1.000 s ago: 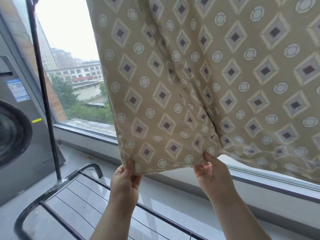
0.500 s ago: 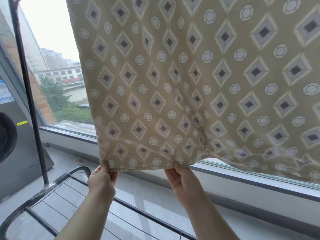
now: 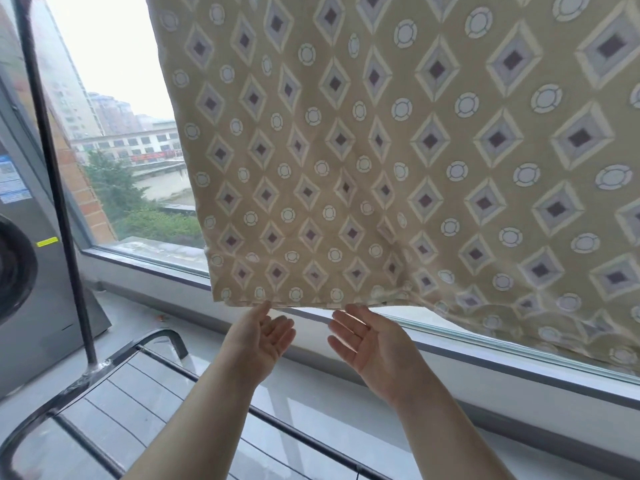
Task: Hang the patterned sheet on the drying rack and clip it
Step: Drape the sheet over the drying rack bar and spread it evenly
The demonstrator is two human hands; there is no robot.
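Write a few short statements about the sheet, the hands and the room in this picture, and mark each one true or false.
1. The patterned sheet hangs in front of the window. True.
2. The left hand grips the sheet's lower hem. False: its fingers are straight and open, just under the hem.
3. The right hand is open, its palm showing. True.
4. The washing machine stands at the right edge of the view. False: it is at the left edge.
5. The sheet's pattern is stripes. False: it is diamonds and circles.
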